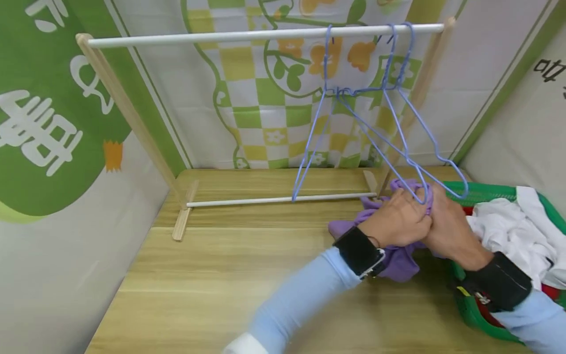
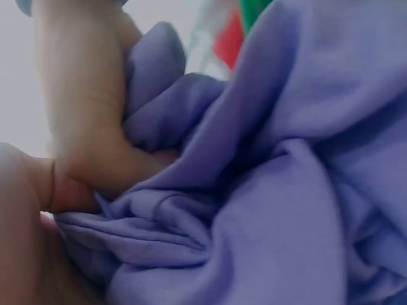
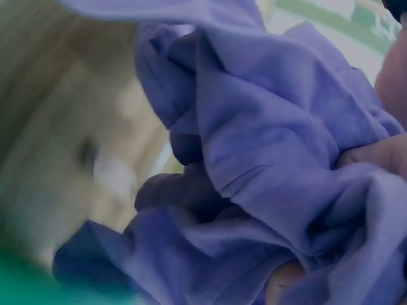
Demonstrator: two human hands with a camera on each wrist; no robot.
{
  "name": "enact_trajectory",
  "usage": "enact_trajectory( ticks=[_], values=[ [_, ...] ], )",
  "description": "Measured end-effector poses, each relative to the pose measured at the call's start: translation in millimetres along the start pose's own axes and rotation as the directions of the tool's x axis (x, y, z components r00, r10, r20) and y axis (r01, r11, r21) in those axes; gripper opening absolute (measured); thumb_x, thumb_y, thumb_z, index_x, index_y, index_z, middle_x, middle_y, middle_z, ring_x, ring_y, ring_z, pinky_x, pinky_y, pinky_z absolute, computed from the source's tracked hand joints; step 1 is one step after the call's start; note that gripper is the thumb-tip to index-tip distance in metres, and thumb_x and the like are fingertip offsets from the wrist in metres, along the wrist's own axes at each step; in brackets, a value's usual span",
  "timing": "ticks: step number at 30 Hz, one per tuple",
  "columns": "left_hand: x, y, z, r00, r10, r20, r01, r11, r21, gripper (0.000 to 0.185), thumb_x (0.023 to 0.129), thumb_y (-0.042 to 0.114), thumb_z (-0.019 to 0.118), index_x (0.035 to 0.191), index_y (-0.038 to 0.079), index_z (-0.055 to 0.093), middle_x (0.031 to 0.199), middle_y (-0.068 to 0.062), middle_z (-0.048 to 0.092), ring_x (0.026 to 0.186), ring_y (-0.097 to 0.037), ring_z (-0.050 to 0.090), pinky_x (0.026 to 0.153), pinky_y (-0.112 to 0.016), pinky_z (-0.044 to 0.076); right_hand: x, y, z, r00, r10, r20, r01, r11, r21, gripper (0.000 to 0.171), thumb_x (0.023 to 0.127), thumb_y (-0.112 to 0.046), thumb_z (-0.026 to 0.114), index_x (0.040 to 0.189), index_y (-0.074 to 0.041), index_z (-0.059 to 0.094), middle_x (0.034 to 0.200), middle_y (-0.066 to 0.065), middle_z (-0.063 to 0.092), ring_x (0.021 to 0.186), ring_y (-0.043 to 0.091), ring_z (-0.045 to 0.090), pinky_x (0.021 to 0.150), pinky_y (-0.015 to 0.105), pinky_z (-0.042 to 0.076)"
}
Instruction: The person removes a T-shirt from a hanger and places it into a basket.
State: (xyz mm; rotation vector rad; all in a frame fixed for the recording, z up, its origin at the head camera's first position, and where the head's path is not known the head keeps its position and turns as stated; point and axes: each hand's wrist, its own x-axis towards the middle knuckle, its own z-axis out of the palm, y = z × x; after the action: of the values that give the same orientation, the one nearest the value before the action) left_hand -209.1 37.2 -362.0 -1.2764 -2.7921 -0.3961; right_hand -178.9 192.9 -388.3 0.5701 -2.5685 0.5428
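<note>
i find both hands working a purple garment at the right end of the desk, just beside the green basket. the garment lies bunched, part on the desk and part lifted between the hands, directly under the low end of a blue wire hanger that hangs from the white rail of the wooden rack.

left hand: fingers curled into the cloth, gripping a gathered fold; the left wrist view confirms a thumb pressed into purple folds. right hand: closed over the cloth from the basket side, fingers buried in the bunch; the right wrist view shows only fabric and a fingertip, so i cannot tell exactly which edge it holds.

judgement on the step in hand: the hanger's lower corner appears to sit at or in the cloth near the knuckles, though whether it is threaded through an opening is hidden. to do this well i would keep one hand holding the opening wide and taut and let the other guide the wire, not drag the whole bunch. the second hanger crosses the first near the hooks; i would pull gently so the two do not tangle or slip off the rail. white laundry in the basket lies close; keep it out of the grip.
</note>
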Motion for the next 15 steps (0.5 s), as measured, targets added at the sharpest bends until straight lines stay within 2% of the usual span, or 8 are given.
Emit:
enact_trajectory(
  ticks=[4,6,8,11,12,13,14,15],
  values=[
    [24.0,31.3,-10.8,0.999,0.03,-0.026,-0.03,0.999,-0.012,0.029,0.107,0.033,0.044,0.13,0.017,0.052,0.132,0.002,0.058,0.121,-0.012,0.056,0.098,-0.026,0.049,-11.3,10.5,-38.9,0.993,0.09,-0.082,-0.093,0.995,-0.035,0.055,0.073,-0.005,0.075,0.119,0.01,0.049,0.095,0.028,0.058,0.071,0.046,0.062,0.055,0.056,0.045],
    [31.2,43.3,-16.4,0.996,0.061,-0.061,-0.062,0.998,-0.006,0.028,0.108,0.033,0.044,0.13,0.018,0.051,0.131,0.004,0.057,0.118,-0.01,0.053,0.091,-0.023,0.048,-13.2,9.7,-56.0,0.984,0.115,-0.138,-0.124,0.991,-0.056,0.053,0.082,-0.014,0.073,0.12,0.012,0.045,0.097,0.029,0.055,0.069,0.048,0.059,0.056,0.058,0.043],
    [35.2,52.0,-21.3,0.979,0.132,-0.156,-0.125,0.991,0.053,0.024,0.107,0.032,0.045,0.125,0.018,0.053,0.12,0.004,0.055,0.108,-0.01,0.052,0.086,-0.02,0.044,-9.4,8.5,-72.5,0.983,0.053,-0.174,-0.07,0.993,-0.095,0.047,0.084,-0.014,0.072,0.116,0.013,0.052,0.097,0.027,0.056,0.071,0.039,0.061,0.06,0.046,0.049],
    [39.2,61.5,-27.6,0.942,0.216,-0.258,-0.185,0.973,0.14,0.029,0.108,0.03,0.043,0.131,0.019,0.056,0.121,0.005,0.055,0.113,-0.011,0.051,0.097,-0.02,0.04,1.3,8.0,-92.3,0.976,0.003,-0.216,-0.017,0.998,-0.067,0.022,0.086,-0.013,0.073,0.095,0.005,0.063,0.079,0.011,0.061,0.062,0.008,0.058,0.054,0.025,0.045],
    [40.4,62.4,-27.7,0.929,0.245,-0.278,-0.201,0.963,0.177,0.032,0.108,0.029,0.043,0.134,0.017,0.056,0.121,0.005,0.056,0.113,-0.012,0.052,0.103,-0.02,0.037,3.1,10.7,-95.3,0.975,-0.062,-0.212,0.046,0.996,-0.081,0.016,0.083,-0.005,0.073,0.092,0.005,0.065,0.076,0.012,0.061,0.063,0.009,0.059,0.056,0.024,0.045],
    [41.4,62.6,-27.0,0.933,0.245,-0.262,-0.203,0.963,0.176,0.035,0.108,0.031,0.043,0.137,0.017,0.055,0.124,0.004,0.056,0.116,-0.012,0.052,0.107,-0.02,0.036,3.1,16.9,-96.7,0.97,-0.168,-0.179,0.143,0.979,-0.144,0.011,0.089,-0.005,0.069,0.09,0.006,0.065,0.075,0.014,0.062,0.064,0.01,0.059,0.057,0.024,0.045],
    [42.2,62.1,-25.3,0.952,0.219,-0.213,-0.194,0.972,0.134,0.039,0.108,0.034,0.042,0.143,0.018,0.053,0.131,0.005,0.055,0.121,-0.011,0.051,0.108,-0.019,0.035,2.1,20.8,-96.4,0.973,-0.175,-0.153,0.15,0.975,-0.162,0.011,0.087,-0.003,0.071,0.089,0.005,0.065,0.075,0.015,0.062,0.066,0.011,0.06,0.06,0.032,0.051],
    [42.2,60.0,-21.9,0.971,0.189,-0.148,-0.176,0.98,0.096,0.045,0.109,0.038,0.041,0.15,0.02,0.048,0.14,0.006,0.053,0.128,-0.01,0.048,0.112,-0.02,0.034,-3.2,24.9,-93.1,0.981,-0.131,-0.141,0.103,0.976,-0.192,0.017,0.087,-0.004,0.072,0.095,0.009,0.063,0.081,0.021,0.06,0.071,0.026,0.063,0.063,0.043,0.052]
  ],
)
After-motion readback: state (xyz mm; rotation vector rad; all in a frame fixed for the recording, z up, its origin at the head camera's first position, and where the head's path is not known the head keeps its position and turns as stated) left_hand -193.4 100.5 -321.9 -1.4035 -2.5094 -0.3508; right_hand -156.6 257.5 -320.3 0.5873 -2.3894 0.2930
